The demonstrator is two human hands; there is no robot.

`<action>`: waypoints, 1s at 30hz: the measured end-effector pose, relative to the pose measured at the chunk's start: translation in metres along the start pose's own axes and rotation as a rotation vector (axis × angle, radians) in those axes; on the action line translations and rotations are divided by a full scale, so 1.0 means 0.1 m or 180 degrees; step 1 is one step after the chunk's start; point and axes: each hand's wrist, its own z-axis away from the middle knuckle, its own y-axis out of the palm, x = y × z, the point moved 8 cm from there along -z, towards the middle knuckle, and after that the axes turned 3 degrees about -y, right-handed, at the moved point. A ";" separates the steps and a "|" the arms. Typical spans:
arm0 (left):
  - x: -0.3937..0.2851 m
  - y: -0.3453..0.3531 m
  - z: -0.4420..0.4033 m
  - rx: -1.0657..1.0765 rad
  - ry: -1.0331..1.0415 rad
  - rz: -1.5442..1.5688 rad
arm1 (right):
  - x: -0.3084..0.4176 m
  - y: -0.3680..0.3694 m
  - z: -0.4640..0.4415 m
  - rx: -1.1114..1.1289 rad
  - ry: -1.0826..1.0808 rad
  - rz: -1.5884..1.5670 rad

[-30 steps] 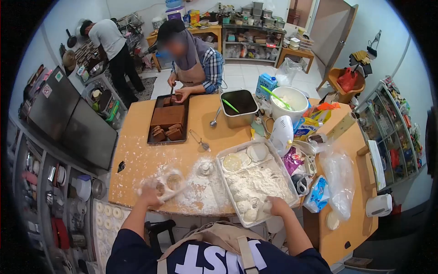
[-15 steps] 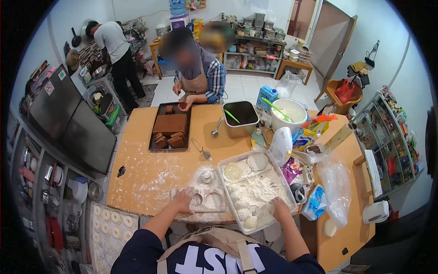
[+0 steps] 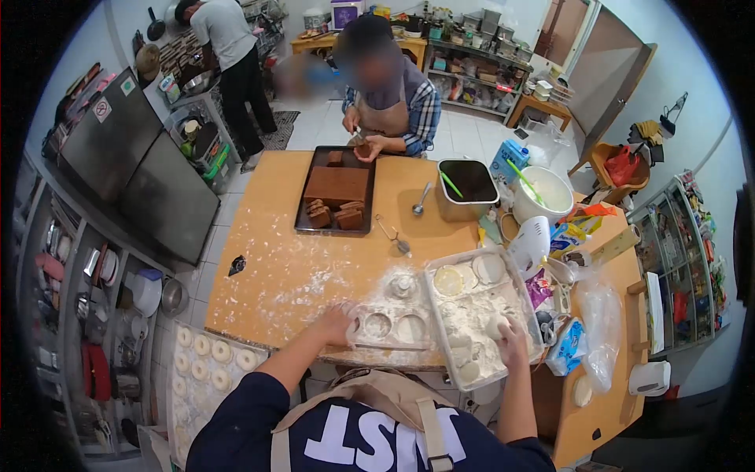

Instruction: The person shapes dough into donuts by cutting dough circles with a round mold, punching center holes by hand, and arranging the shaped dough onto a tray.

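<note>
My left hand (image 3: pixel 338 324) rests on the left end of a floured mould with round holes (image 3: pixel 392 329), its fingers around the edge. A floured metal cutter (image 3: pixel 403 286) stands just behind the mould. Over the flour in the white tray (image 3: pixel 435 330), my right hand (image 3: pixel 513 343) holds a pale dough ball (image 3: pixel 497 326). Other dough pieces lie near the tray's front left, partly coated in flour. Round discs (image 3: pixel 449 281) sit at the back of that tray.
Across the table, a co-worker (image 3: pixel 385 94) holds a brown cake piece beside a dark tray (image 3: pixel 301 212). A metal tin (image 3: pixel 468 206), white bucket (image 3: pixel 543 197) and mixer (image 3: pixel 529 245) stand at right. Ring doughs (image 3: pixel 222 352) lie on a lower-left tray.
The mould and my left hand have moved right, close to the flour tray. My right hand has come up from the tray's front with a dough ball. The view has shifted.
</note>
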 end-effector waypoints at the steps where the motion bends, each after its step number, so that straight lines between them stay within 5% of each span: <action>1: -0.01 -0.02 0.00 0.0091 -0.0026 0.0059 | 0.06 0.39 0.10 0.0015 0.0225 -0.0920; 3: -0.03 -0.07 0.02 0.0265 -0.0071 0.0170 | -0.11 0.97 0.04 0.0710 0.0208 -0.0983; 5: 0.02 -0.05 0.04 0.0209 -0.0052 0.0179 | -0.44 1.49 -0.05 0.1020 0.0314 0.0403; 9: 0.10 0.03 0.04 0.0030 0.0155 0.0097 | -0.71 2.57 0.03 0.1771 -0.0984 0.3050; 12: 0.12 0.05 0.04 0.0113 0.0175 0.0090 | -1.15 2.94 -0.01 0.2319 -0.1391 0.3341; 15: 0.12 0.04 0.02 0.0162 0.0148 0.0190 | -0.76 2.82 0.03 0.1614 -0.1965 0.3761; 22: 0.11 -0.07 0.02 0.0037 0.0247 0.0172 | 0.13 1.48 0.00 -0.0418 -0.1770 0.3379; 24: 0.10 -0.13 0.02 0.0001 0.0297 0.0149 | 0.05 1.61 0.03 -0.0345 -0.1685 0.3270; 27: 0.12 -0.10 0.00 -0.0072 0.0378 0.0235 | -0.26 2.25 0.10 0.0713 -0.1786 0.3517; 30: 0.12 -0.09 0.00 -0.0109 0.0353 0.0150 | -0.32 2.63 0.07 0.0477 -0.1913 0.4141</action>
